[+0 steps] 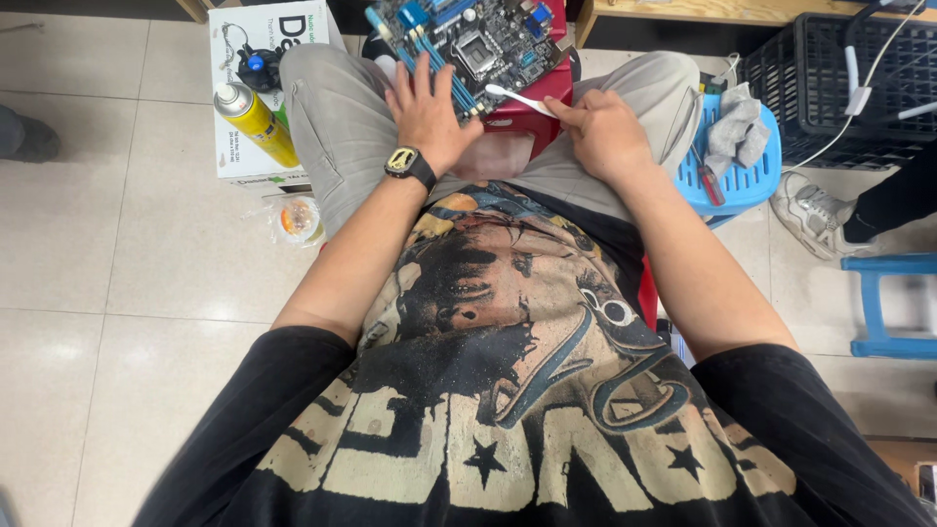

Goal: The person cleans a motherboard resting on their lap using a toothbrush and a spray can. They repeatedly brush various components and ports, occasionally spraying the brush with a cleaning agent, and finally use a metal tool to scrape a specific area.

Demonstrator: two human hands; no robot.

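The person is sitting and looking straight down, so their black printed T-shirt is filling the near half of the view and hiding the seat beneath them. The blue motherboard (468, 39) is lying at the far edge, between the knees, on a red stool (522, 107); its far end is being cut off by the frame. The left hand (427, 112), wearing a dark wristwatch (410, 163), is pressing flat and open on the board's near left corner, fingers spread over the slots, gripping nothing. The right hand (600, 132) is closing around a white brush handle (517, 98), whose tip is pointing left toward the board's near edge; the bristles are too small to make out, and whether they are touching the board cannot be told.

Far left, a white box (239, 127) is sitting on the floor, partly hidden by the left knee, with a yellow spray can (256, 122) lying on it and a black fan (256, 66) beyond. A roll of tape (299, 219) is lying just near of the box. On the right, a light blue plastic stool (742, 181) is carrying a grey rag (737, 127) and a red-handled tool (710, 183). Far right, a black crate (839, 88) is holding white cables, and another person's sneaker (808, 210) is showing beside a second blue stool (893, 303). The floor is glossy pale tile (117, 254)
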